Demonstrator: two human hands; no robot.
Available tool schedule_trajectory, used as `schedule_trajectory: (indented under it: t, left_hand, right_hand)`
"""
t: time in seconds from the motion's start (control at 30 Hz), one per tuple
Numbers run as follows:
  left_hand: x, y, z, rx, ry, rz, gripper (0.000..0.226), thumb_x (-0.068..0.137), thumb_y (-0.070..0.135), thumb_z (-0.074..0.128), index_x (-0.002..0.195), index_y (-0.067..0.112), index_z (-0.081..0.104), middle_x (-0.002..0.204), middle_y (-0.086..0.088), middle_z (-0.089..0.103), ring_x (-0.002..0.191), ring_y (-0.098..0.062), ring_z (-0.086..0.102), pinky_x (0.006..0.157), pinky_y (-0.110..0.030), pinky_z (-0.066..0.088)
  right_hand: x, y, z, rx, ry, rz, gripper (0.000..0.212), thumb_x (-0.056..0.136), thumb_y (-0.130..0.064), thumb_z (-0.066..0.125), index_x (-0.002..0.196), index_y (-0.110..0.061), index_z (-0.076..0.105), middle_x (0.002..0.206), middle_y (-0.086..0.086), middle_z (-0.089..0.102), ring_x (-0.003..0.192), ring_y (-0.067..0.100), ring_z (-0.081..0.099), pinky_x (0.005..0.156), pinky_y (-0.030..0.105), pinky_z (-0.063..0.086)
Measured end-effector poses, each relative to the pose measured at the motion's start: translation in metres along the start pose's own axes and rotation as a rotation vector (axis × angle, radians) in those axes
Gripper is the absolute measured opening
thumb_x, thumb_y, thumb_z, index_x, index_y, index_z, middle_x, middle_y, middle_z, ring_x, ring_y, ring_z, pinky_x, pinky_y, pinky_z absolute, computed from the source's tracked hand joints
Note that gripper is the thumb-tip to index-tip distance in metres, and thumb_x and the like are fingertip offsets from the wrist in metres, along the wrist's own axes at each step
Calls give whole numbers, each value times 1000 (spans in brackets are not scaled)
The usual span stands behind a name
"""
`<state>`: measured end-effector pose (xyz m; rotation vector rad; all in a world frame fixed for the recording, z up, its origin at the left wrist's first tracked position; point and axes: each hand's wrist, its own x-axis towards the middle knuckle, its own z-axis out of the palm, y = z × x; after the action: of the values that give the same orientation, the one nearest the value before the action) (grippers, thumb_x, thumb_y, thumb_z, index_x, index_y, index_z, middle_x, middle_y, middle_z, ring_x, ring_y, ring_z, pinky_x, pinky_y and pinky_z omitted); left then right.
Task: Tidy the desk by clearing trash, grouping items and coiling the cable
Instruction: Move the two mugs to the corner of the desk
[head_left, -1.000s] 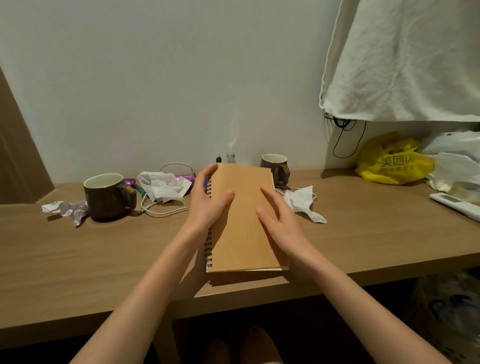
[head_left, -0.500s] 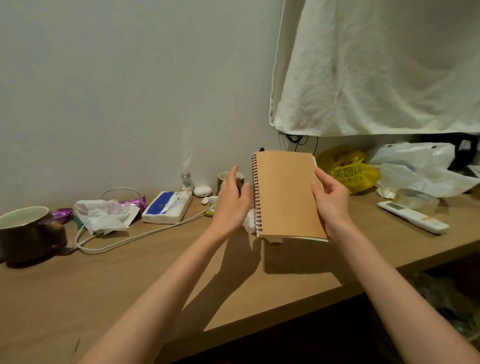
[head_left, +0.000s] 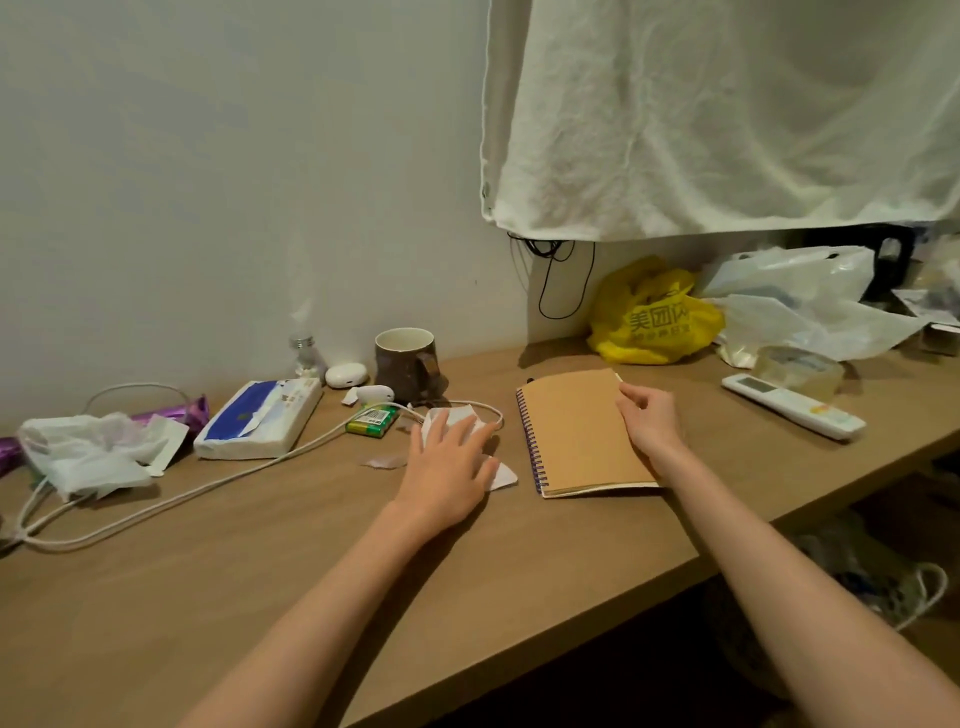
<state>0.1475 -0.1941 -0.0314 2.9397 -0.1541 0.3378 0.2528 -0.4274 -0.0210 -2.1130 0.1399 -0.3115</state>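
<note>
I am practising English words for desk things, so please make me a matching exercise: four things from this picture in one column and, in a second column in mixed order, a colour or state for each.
Things:
1. notebook
2. mug
3. remote control
4. batteries

Descriptions:
A. green, lying in a pack
B. white, lying flat
C. tan cover, right hand on it
D. dark brown, standing upright

Pairs: 1-C, 2-D, 3-B, 4-A.
</note>
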Motion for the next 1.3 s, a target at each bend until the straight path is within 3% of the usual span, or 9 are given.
schedule_trajectory:
  t: [0.17, 0.27, 0.37, 0.47, 0.57, 0.63, 0.7, 0.93, 1.3]
  left_hand:
    - [-1, -7, 2, -90, -63, -46, 50, 99, 45, 25, 146, 30, 28, 156, 0, 24, 147, -23, 8, 118, -51, 4]
    - [-2, -9, 3, -105, -60, -48, 50, 99, 46, 26, 146, 30, 28, 156, 0, 25, 146, -23, 9, 118, -49, 5]
    - [-1, -10, 4, -115, -61, -52, 50, 99, 46, 26, 146, 31, 29, 156, 0, 25, 146, -23, 10, 118, -49, 6]
    - [-2, -10, 4, -117, -65, -50, 50, 99, 46, 26, 146, 31, 28, 156, 1, 25, 146, -23, 9, 118, -49, 6]
    - [-2, -10, 3, -118, -77, -60, 50, 99, 46, 26, 146, 32, 28, 156, 1, 24, 146, -23, 9, 118, -50, 6]
    - [-2, -9, 3, -115, -80, -68, 50, 99, 46, 26, 146, 32, 28, 156, 1, 24, 146, -23, 9, 118, -51, 7]
    - [-1, -9, 3, -114, -79, -71, 49, 98, 46, 26, 146, 33, 28, 156, 1, 24, 146, -23, 9, 118, -51, 6]
    - [2, -14, 5, -105, -61, -71, 50, 98, 47, 26, 146, 34, 29, 156, 2, 26, 146, -22, 11, 117, -52, 9]
    - [5, -16, 7, -123, -33, -79, 47, 98, 47, 28, 143, 36, 34, 154, 5, 29, 144, -20, 14, 117, -49, 12]
  right_hand:
    - [8, 8, 11, -486, 64, -152, 36, 100, -28, 41, 130, -19, 58, 126, 14, 53, 110, 32, 56, 89, 40, 46]
    - [1, 4, 13, -726, 48, -206, 38, 101, -32, 35, 130, -21, 56, 131, 14, 51, 120, 32, 44, 94, 42, 40]
    - [-13, -5, 14, -756, 27, -316, 41, 101, -35, 33, 134, -24, 53, 137, 12, 49, 124, 31, 38, 99, 43, 34]
    - [-39, -19, 16, -779, -129, -361, 48, 97, -51, 32, 141, -34, 41, 151, 8, 35, 135, 34, 30, 110, 49, 24]
    - [-66, -23, 20, -844, -387, -239, 74, 85, -76, 24, 150, -41, 14, 161, 4, 9, 144, 41, 11, 112, 61, 10]
    - [-74, -20, 22, -880, -456, -203, 87, 78, -84, 22, 150, -41, 0, 162, 4, -2, 145, 44, 2, 111, 65, 5]
    - [-72, -18, 24, -895, -467, -207, 86, 79, -83, 20, 150, -42, -5, 162, 3, -6, 145, 44, -2, 110, 65, 2]
    - [-24, -10, 42, -787, -419, -333, 62, 93, -63, 25, 150, -44, 7, 162, -3, 3, 148, 30, 4, 118, 50, 3]
    - [30, -15, 75, -648, -341, -416, 56, 92, -55, 40, 145, -42, 30, 157, 0, 27, 144, 26, 23, 118, 48, 15]
